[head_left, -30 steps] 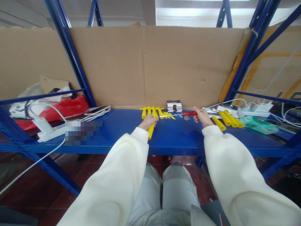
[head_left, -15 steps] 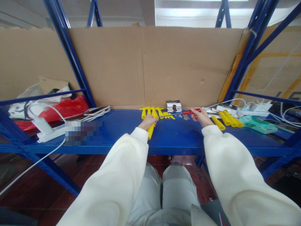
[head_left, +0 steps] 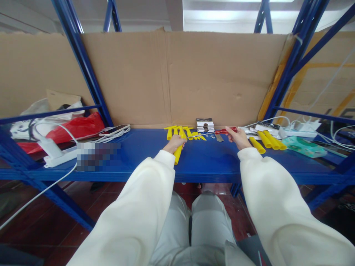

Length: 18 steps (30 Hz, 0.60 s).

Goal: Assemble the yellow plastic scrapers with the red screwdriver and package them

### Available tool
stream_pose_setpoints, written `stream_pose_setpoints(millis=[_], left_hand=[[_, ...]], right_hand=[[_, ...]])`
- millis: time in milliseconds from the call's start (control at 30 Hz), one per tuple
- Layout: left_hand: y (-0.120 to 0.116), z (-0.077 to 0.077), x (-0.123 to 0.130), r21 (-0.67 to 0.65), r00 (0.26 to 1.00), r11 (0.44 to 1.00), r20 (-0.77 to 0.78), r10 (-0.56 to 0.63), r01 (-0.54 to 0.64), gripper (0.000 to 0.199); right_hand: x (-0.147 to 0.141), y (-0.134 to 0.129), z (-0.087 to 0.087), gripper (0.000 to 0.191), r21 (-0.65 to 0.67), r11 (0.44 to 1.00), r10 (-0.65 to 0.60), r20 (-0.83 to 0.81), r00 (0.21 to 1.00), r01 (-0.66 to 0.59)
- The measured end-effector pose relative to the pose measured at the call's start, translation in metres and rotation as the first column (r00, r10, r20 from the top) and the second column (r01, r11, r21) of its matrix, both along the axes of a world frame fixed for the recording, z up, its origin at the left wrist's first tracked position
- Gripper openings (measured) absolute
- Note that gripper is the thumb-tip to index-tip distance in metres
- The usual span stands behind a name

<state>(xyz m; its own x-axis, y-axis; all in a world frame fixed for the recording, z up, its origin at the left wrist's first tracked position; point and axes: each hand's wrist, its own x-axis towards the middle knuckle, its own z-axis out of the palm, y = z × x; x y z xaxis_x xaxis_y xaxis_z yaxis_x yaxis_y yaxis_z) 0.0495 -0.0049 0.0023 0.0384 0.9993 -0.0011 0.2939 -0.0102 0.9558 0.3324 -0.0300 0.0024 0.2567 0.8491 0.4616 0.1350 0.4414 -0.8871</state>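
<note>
My left hand (head_left: 175, 143) is closed around a yellow tube-shaped handle (head_left: 178, 157), whose lower end sticks out below the fingers. In my right hand (head_left: 237, 136) is the red grip of a screwdriver (head_left: 221, 131). Its long metal shaft runs left, and the tip meets the yellow handle at my left fingers; the exact contact is hidden. Just beyond my left hand lie several yellow T-shaped tools (head_left: 169, 133). Small yellow pieces (head_left: 195, 135) and a few flat metal pieces (head_left: 219, 137) lie under and beside the shaft.
A stack of small boxes (head_left: 204, 125) stands against the cardboard wall (head_left: 208, 77). Several loose yellow tubes (head_left: 257, 145) and a green packet (head_left: 305, 146) are on the right. A power strip (head_left: 59, 157) and a red bag (head_left: 80, 127) occupy the left of the blue shelf (head_left: 144, 146).
Both hands keep nearly the same place. The screwdriver's grip looks slightly turned in my right fingers; its tip stays at the yellow handle.
</note>
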Motion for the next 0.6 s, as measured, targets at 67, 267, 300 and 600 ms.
stream_pose_setpoints(millis=[67,267,300,600], left_hand=[[-0.0008,0.0004,0.0002,0.008,1.000,1.000,-0.008,0.002,-0.002,0.010],[-0.0006,0.0000,-0.0004,0.013,1.000,1.000,-0.010,-0.002,0.003,0.010],[-0.0001,-0.0002,-0.0007,0.011,1.000,1.000,-0.007,-0.003,0.003,0.010],[0.0007,-0.0008,-0.0014,0.003,1.000,1.000,-0.011,0.029,-0.029,0.010]], right_hand=[[-0.0009,0.0002,0.0000,0.048,0.016,1.000,-0.010,-0.012,1.000,0.010],[-0.0013,0.0001,-0.0003,0.051,0.004,1.000,-0.006,-0.005,1.000,0.006],[-0.0006,0.0007,-0.0004,0.050,-0.015,1.000,0.007,-0.009,1.000,-0.007],[-0.0005,0.0025,0.0007,0.043,-0.079,0.989,0.120,-0.078,0.990,-0.126]])
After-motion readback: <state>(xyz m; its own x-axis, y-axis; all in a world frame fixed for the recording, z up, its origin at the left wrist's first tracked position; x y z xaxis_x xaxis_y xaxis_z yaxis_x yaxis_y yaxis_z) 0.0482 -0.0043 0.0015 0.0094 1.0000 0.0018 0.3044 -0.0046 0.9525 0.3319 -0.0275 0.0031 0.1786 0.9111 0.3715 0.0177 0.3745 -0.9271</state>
